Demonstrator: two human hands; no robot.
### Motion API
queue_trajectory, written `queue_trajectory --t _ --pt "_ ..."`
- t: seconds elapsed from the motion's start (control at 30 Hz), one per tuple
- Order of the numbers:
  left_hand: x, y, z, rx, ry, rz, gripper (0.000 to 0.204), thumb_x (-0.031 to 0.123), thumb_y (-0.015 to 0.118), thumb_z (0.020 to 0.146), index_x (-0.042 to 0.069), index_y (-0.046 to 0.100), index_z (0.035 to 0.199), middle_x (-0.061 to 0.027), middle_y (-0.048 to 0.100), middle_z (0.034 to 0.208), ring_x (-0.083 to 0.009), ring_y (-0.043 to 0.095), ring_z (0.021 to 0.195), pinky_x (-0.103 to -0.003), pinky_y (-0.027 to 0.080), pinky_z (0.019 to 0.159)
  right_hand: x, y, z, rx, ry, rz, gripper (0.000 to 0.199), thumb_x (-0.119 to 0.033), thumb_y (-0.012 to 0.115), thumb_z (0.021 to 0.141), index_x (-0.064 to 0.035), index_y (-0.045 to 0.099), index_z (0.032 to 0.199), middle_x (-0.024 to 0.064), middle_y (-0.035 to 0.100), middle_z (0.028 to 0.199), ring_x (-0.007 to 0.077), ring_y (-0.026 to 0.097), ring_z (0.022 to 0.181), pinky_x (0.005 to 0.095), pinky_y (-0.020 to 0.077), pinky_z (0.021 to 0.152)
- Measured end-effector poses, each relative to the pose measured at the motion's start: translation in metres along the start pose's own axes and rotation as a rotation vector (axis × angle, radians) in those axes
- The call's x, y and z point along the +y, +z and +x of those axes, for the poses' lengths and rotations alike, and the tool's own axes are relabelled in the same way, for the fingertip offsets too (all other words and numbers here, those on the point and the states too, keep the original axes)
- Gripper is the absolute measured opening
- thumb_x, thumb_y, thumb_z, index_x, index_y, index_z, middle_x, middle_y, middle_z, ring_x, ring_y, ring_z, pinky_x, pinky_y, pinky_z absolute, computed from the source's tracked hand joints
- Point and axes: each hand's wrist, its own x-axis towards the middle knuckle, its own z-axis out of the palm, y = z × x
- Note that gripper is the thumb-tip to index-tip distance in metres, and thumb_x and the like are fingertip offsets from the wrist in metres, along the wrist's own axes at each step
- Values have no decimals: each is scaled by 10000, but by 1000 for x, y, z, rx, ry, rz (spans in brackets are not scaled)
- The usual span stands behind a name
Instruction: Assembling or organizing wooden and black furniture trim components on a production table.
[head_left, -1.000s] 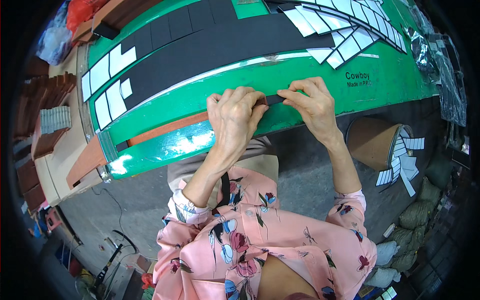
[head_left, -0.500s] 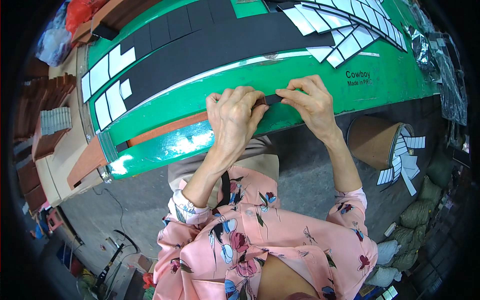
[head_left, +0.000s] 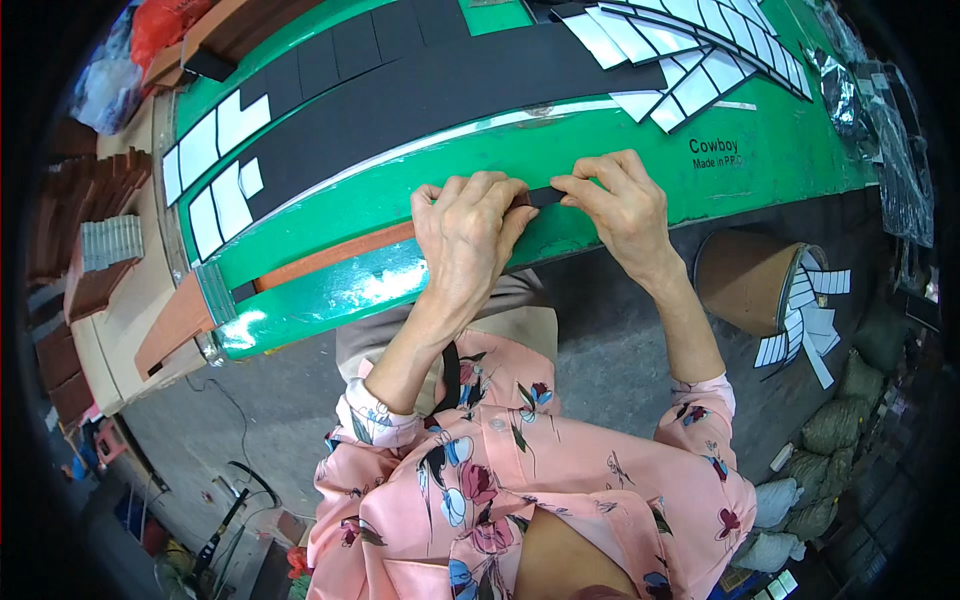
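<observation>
My left hand (head_left: 465, 225) is wrapped over the right end of a long reddish-brown strip (head_left: 335, 256), which lies along the near part of the green tabletop (head_left: 370, 182). Between finger and thumb, my right hand (head_left: 628, 208) pinches a small black pad (head_left: 543, 197) at that same end. The pad reaches from the right fingertips to the left hand, whose fingers hide where it meets the strip. Beyond both hands lies a wide black foam sheet (head_left: 400, 105), with white-backed pieces (head_left: 218, 215) at its left end.
Loose white-and-black pads (head_left: 690, 95) are heaped at the far right of the table. A brown bin (head_left: 745, 280) with white scraps stands on the floor at right. Stacked brown boards (head_left: 95, 210) are at left, and a brown board (head_left: 175, 322) juts past the table's left end.
</observation>
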Motion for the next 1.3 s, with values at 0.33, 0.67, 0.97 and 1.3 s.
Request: queue_trajectory --t 0.33,0.67,0.97,1.3 --pt "-3 2 -1 7 23 10 200 204 737 700 110 670 864 22 649 868 -167 572 773 -350 332 745 1 -4 4 -74 -63 -56 312 -90 752 577 -81 639 867 15 558 824 204 544 793 310 488 669" --pt "-3 5 -2 18 9 8 199 182 748 673 118 665 841 35 648 833 -161 573 747 -349 332 725 -6 -16 8 -96 -111 -105 287 -107 741 600 -76 643 868 26 554 806 218 539 768 407 478 780" --pt "-4 6 -2 25 17 -18 174 184 739 683 124 666 829 42 650 815 -161 575 748 -354 330 729 -3 -14 1 -44 -9 2 287 -85 749 606 -104 681 885 8 569 802 207 532 755 346 460 672" --pt "-4 5 -2 9 -15 -12 174 188 743 683 119 675 827 28 654 813 -167 579 753 -363 333 751 -3 -8 -2 -58 45 64 293 -81 755 603 -110 695 889 4 582 812 201 527 759 330 458 660"
